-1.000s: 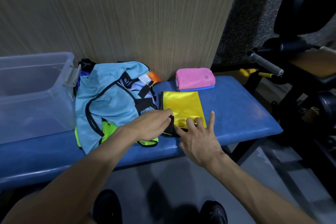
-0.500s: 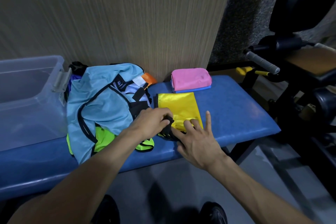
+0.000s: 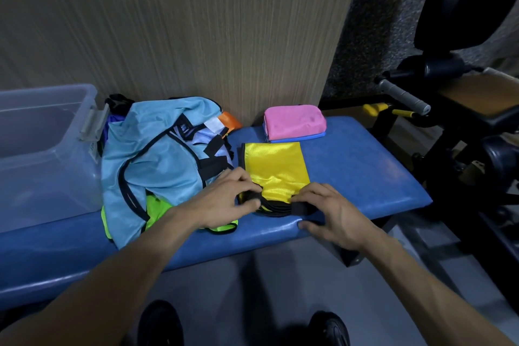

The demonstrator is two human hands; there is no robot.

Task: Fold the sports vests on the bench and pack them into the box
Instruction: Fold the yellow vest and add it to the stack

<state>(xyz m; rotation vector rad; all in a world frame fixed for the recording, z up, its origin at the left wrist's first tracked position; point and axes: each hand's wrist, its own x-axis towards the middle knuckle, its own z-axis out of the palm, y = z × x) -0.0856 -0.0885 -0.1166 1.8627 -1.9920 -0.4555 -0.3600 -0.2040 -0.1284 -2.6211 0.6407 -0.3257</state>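
Observation:
A yellow vest (image 3: pixel 276 167) with black trim lies partly folded on the blue bench (image 3: pixel 359 177). My left hand (image 3: pixel 224 199) pinches the black trim at its near left corner. My right hand (image 3: pixel 334 211) grips the near right corner, thumb down on the bench edge. Left of them a pile of vests (image 3: pixel 160 166) has a light blue one on top, with neon green, orange and dark ones showing underneath. A folded pink and blue stack (image 3: pixel 295 122) rests by the wall. The clear plastic box (image 3: pixel 42 149) stands at the far left of the bench.
A wood-grain wall panel (image 3: pixel 196 31) rises right behind the bench. Black gym equipment (image 3: pixel 463 93) with a grey handle and yellow grips crowds the right side. My two dark shoes (image 3: pixel 160 323) stand on the grey floor below the bench.
My right hand went from lying flat with spread fingers on the yellow vest to gripping its near right corner. My left hand kept its pinch on the near left trim.

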